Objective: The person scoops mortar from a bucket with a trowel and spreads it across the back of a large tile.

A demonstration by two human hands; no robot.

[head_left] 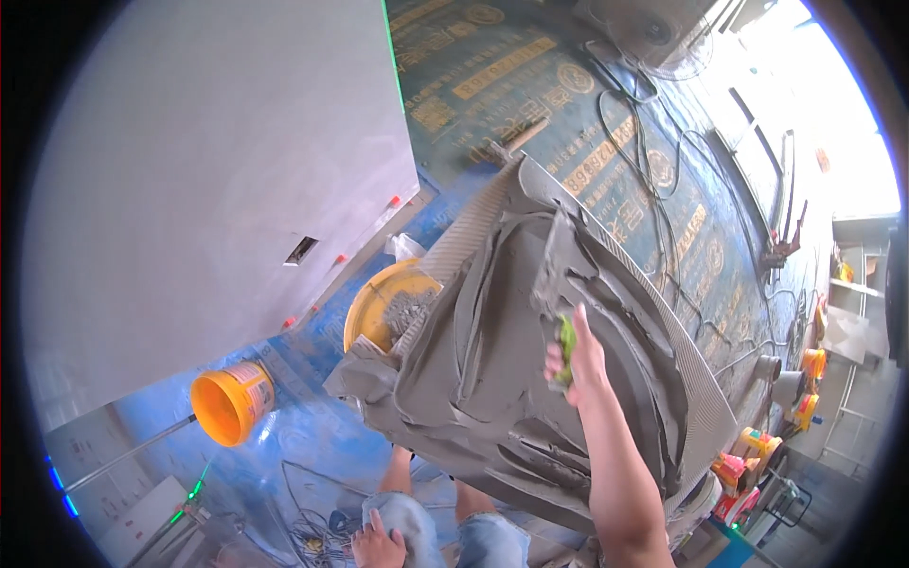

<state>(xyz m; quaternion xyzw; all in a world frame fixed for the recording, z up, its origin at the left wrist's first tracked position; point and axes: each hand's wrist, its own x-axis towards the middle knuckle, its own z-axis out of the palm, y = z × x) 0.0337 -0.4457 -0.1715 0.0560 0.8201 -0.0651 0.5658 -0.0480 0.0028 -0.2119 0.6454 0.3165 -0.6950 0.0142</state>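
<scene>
My right hand (pixel 585 360) is closed round the green handle of a trowel (pixel 554 260), whose flat blade is smeared with grey mortar. The blade lies against a thick, uneven layer of wet grey mortar (pixel 507 312). That layer covers most of a large tile (pixel 712 417), with ribbed strips showing along its edges. Over my jeans at the bottom, my left hand (pixel 379 546) holds nothing; its index finger is stretched out. A yellow bucket (pixel 365 308) with grey mortar inside stands by the tile's left edge, partly hidden by it.
An orange bucket (pixel 227 405) lies tipped on the blue floor covering. A large pale wall panel (pixel 227 170) with a small cut-out fills the upper left. Loose cables (pixel 644 142) and a fan (pixel 663 38) are beyond the tile. Several buckets (pixel 757 443) line the right side.
</scene>
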